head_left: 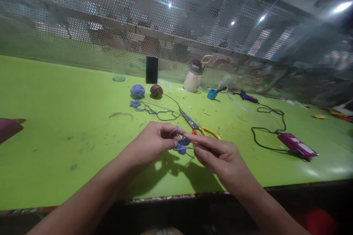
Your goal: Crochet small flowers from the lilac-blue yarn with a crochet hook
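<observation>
Forearms (103,180) converge, left grip (154,140) pinching, right grip (222,156) curled close by.

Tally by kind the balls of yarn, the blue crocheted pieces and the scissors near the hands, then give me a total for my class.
Yarn: 2 (blue ball, multicoloured ball)
Crochet: 2 (held piece, table piece)
Scissors: 1
Total: 5

Lettering: no legible text, brand, number or sign; pale patches (308,149) on the purple box (297,146) are too blurred to read.
</observation>
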Demonstrator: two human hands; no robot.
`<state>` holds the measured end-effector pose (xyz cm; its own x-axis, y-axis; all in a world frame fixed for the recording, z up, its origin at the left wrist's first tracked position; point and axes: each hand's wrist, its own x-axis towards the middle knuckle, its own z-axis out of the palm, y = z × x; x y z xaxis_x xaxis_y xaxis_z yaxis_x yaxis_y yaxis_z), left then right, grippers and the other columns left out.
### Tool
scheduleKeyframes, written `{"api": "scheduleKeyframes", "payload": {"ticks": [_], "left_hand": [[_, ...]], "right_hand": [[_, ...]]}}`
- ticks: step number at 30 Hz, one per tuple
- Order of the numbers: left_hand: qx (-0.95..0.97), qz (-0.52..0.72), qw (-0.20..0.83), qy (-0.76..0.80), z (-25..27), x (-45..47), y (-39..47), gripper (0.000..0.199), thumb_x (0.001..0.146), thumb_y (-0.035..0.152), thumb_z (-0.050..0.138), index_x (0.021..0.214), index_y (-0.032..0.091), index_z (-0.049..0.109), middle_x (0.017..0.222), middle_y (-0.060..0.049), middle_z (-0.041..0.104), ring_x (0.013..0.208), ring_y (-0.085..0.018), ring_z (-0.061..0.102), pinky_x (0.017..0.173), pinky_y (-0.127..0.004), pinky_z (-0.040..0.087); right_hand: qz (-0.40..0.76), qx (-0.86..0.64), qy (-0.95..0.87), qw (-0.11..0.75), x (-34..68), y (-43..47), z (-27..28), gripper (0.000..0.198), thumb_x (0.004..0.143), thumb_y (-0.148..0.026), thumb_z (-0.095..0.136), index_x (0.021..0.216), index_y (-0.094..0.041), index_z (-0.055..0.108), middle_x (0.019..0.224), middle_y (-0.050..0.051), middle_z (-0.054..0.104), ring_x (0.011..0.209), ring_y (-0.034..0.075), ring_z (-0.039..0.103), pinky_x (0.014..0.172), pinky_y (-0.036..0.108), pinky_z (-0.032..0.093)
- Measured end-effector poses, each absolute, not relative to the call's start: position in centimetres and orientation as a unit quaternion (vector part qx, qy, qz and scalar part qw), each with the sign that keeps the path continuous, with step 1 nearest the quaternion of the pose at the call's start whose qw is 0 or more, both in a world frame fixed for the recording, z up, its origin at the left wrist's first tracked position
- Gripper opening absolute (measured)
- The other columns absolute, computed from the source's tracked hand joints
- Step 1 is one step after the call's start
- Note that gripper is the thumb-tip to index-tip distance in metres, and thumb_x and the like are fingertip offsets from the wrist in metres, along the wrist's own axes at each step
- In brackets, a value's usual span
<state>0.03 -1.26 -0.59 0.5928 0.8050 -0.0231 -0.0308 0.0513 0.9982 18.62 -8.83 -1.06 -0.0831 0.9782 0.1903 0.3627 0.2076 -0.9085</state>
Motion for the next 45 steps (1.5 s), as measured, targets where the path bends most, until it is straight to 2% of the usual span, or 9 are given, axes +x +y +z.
{"api": "scheduleKeyframes", "payload": {"ticks": [4,10,16,18,22,24,31,38,45], "left_hand": [[0.593,0.321,0.673,0.303,-0.3,0.1,-1.8,0.020,0.072,0.014,0.071,0.091,0.016,0.077,0.078,-0.002,0.070,0.081,-0.019,0.061,0.083,-0.035,0.043],[0.549,0.356,0.692,0.306,-0.1,0.4,-2.3,0.041,0.072,0.013,0.074,0.113,0.015,0.071,0.090,-0.004,0.072,0.086,-0.018,0.063,0.085,-0.033,0.046],[0.584,0.365,0.663,0.295,-0.3,0.4,-2.3,0.072,0.074,0.015,0.071,0.142,0.013,0.047,0.078,0.002,0.063,0.074,-0.015,0.059,0.077,-0.033,0.046],[0.615,0.349,0.642,0.296,-0.2,0.4,-2.4,0.069,0.076,0.015,0.068,0.142,0.013,0.047,0.079,0.001,0.063,0.076,-0.017,0.060,0.077,-0.035,0.047],[0.690,0.352,0.535,0.338,-0.3,0.6,-2.6,0.046,0.078,0.012,0.062,0.124,0.012,0.064,0.090,-0.007,0.068,0.089,-0.023,0.062,0.086,-0.042,0.046],[0.694,0.363,0.521,0.341,-0.4,0.8,-2.7,0.043,0.078,0.012,0.060,0.121,0.012,0.066,0.093,-0.007,0.069,0.090,-0.023,0.063,0.086,-0.041,0.046],[0.590,0.379,0.642,0.310,-0.4,0.7,-2.4,0.042,0.082,0.023,0.067,0.122,0.010,0.065,0.074,0.001,0.063,0.061,-0.010,0.055,0.056,-0.023,0.045],[0.565,0.380,0.666,0.305,-0.3,0.8,-2.4,0.051,0.074,0.018,0.075,0.123,0.010,0.064,0.070,0.002,0.064,0.055,-0.009,0.059,0.056,-0.023,0.050],[0.604,0.399,0.612,0.320,-0.3,0.7,-3.2,0.062,0.076,0.015,0.073,0.135,0.017,0.056,0.076,0.003,0.064,0.059,-0.009,0.058,0.053,-0.021,0.049]], "right_hand": [[0.407,-0.515,-0.599,0.460,19.0,-8.6,-1.3,0.032,0.086,-0.025,0.063,0.114,-0.020,0.076,0.056,-0.003,0.046,0.050,0.010,0.032,0.043,0.023,0.024],[0.445,-0.502,-0.571,0.472,19.4,-8.6,-1.4,0.030,0.086,-0.024,0.064,0.113,-0.023,0.076,0.059,-0.004,0.046,0.050,0.009,0.033,0.043,0.022,0.024],[0.456,-0.493,-0.572,0.472,19.6,-8.7,-1.2,0.029,0.087,-0.023,0.064,0.113,-0.022,0.076,0.059,-0.004,0.045,0.049,0.008,0.033,0.041,0.021,0.023],[0.458,-0.495,-0.573,0.466,19.6,-8.7,-1.1,0.029,0.086,-0.023,0.064,0.113,-0.021,0.076,0.059,-0.004,0.045,0.048,0.008,0.033,0.041,0.021,0.022],[0.463,-0.505,-0.570,0.454,19.6,-8.6,-1.0,0.030,0.086,-0.024,0.063,0.112,-0.019,0.076,0.056,-0.005,0.043,0.047,0.008,0.032,0.041,0.021,0.022],[0.455,-0.510,-0.573,0.453,19.6,-8.6,-1.1,0.031,0.086,-0.024,0.063,0.113,-0.019,0.076,0.056,-0.005,0.044,0.047,0.008,0.032,0.041,0.022,0.022],[0.368,-0.528,-0.631,0.433,19.1,-8.6,-0.4,0.031,0.085,-0.019,0.059,0.110,-0.021,0.077,0.071,0.002,0.063,0.053,0.010,0.034,0.046,0.023,0.025],[0.341,-0.531,-0.653,0.418,18.7,-8.8,0.4,0.033,0.085,-0.020,0.059,0.112,-0.018,0.076,0.060,-0.001,0.052,0.053,0.011,0.034,0.046,0.024,0.025],[0.444,-0.501,-0.598,0.441,19.0,-8.6,0.3,0.030,0.087,-0.022,0.061,0.114,-0.019,0.075,0.054,-0.006,0.039,0.048,0.008,0.030,0.042,0.021,0.020]]}}
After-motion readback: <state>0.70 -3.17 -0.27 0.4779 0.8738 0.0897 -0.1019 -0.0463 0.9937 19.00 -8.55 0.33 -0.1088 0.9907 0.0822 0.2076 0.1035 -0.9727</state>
